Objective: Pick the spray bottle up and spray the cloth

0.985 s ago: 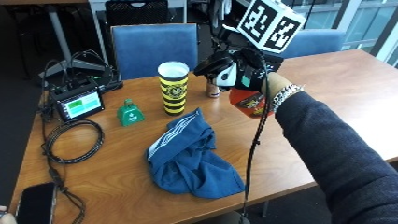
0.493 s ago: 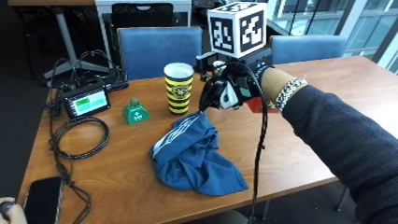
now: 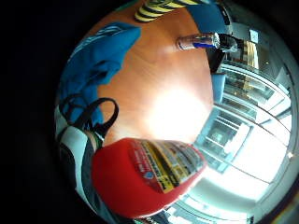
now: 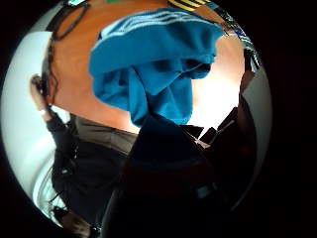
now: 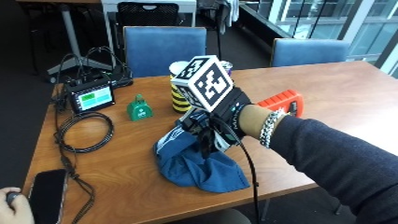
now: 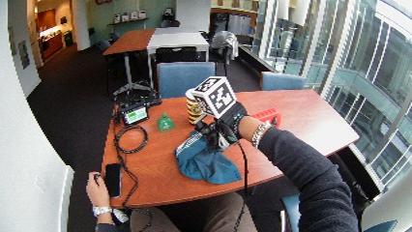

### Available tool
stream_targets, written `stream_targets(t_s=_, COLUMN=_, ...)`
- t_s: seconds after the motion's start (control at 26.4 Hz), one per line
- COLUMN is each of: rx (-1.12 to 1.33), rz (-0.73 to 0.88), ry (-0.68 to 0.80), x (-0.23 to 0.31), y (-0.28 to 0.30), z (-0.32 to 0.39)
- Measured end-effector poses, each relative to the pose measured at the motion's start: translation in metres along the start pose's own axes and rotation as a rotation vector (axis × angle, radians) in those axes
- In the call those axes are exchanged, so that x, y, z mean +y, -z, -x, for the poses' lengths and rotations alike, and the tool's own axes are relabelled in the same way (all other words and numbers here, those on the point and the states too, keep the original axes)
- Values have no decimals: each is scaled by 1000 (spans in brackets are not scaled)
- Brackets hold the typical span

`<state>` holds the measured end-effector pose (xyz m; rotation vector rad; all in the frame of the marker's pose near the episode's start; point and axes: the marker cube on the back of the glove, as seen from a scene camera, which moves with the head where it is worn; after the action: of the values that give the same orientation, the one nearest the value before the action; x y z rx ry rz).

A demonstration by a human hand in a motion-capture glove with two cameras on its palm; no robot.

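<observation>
At the left edge of the bench (image 5: 124, 186) a phone (image 5: 43, 200), a coiled cable (image 5: 84, 133) and a small monitor (image 5: 92, 96) are lying well apart from the work, so overspray should not be reaching them if the aim is kept down. A green bell (image 5: 140, 108) and a yellow-and-black can (image 5: 180, 95) are standing nearer, just behind the blue cloth (image 5: 199, 163), which is lying bunched on the bench in front of the person.

The gloved right hand (image 5: 217, 126) is hanging directly above the cloth's upper folds, its fingers curling round the red spray bottle (image 5: 283, 102). The bottle's body is sticking out to the right past the wrist, lifted off the bench and lying nearly level. In the little-finger palm view the red, labelled body (image 3: 145, 177) is sitting close against the palm, with the cloth (image 3: 93, 60) beyond it. The nozzle and trigger are hidden under the glove, so I cannot tell which way the nozzle is facing.

The step in hand is judged to be the spraying itself. To do it well, the person should be pointing the nozzle down at the broad middle of the cloth, away from the can and bell, holding a little clear of the fabric so the mist is spreading, and steadying the wrist while a finger is squeezing the trigger, so the level bottle is not rolling in the palm.
</observation>
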<state>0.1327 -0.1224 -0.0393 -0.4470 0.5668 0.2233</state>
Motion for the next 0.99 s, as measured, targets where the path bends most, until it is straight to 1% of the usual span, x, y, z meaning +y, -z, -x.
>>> stream_targets(t_s=0.15, rx=51, rz=32, ry=1, x=-4, y=-15, z=16)
stream_targets(t_s=0.3, rx=39, rz=59, ry=8, x=-3, y=-29, z=26)
stream_targets(t_s=0.38, rx=18, rz=61, ry=12, x=0, y=-28, z=26)
stream_targets(t_s=0.49, rx=-44, rz=26, ry=19, x=2, y=-10, z=20)
stream_targets(t_s=0.64, rx=-230, rz=-79, ry=65, x=8, y=34, z=9)
stream_targets(t_s=0.8, rx=-488, rz=-206, ry=163, x=20, y=82, z=6)
stream_targets(t_s=0.99, rx=-765, rz=-387, ry=268, x=26, y=118, z=5)
